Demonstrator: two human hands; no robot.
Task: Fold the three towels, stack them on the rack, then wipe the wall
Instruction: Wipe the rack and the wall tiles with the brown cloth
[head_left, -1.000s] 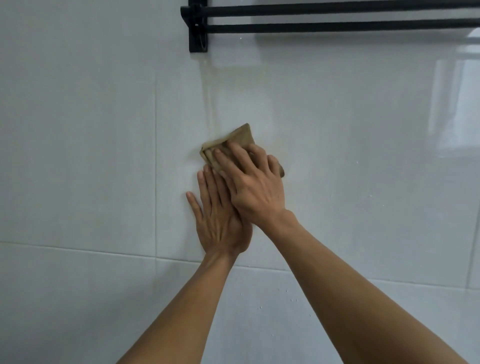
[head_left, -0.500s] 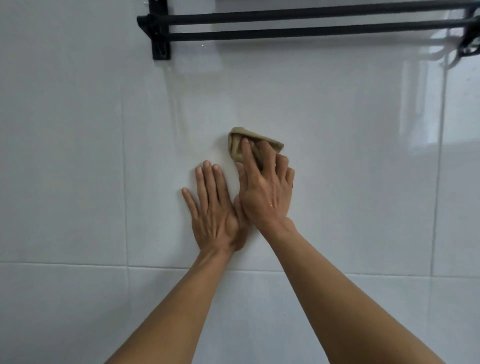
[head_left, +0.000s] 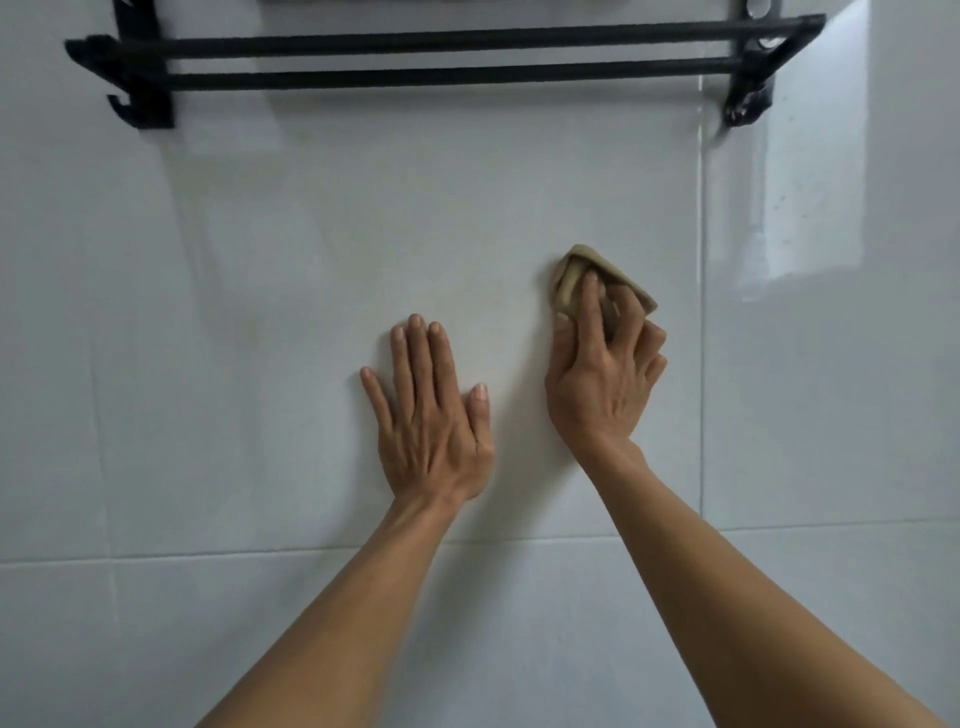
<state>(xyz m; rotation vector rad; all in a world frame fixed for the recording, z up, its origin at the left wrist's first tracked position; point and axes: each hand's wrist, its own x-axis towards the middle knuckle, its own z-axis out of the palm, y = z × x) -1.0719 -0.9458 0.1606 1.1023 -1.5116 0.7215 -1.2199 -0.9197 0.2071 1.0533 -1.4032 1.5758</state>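
Observation:
A small tan cloth (head_left: 571, 273) is bunched against the white tiled wall (head_left: 260, 286). My right hand (head_left: 605, 374) grips it, index finger stretched over the top, the other fingers curled round its lower edge. To its left, my left hand (head_left: 431, 415) lies flat on the wall with fingers straight and holds nothing. The black towel rack (head_left: 441, 57) runs across the top of the view, well above both hands. No folded towels show in this view; the rack's top side is out of sight.
A vertical grout line (head_left: 702, 312) runs just right of the cloth. A horizontal grout line (head_left: 208, 553) crosses below my wrists. The rack's left bracket (head_left: 145, 104) and right bracket (head_left: 748, 98) stick out from the wall. A bright window reflection (head_left: 810, 182) lies on the right tile.
My right hand has slid the cloth to the right along the wall, away from my left hand. The hands overlapped before and are now apart. The view has shifted, showing the whole rack.

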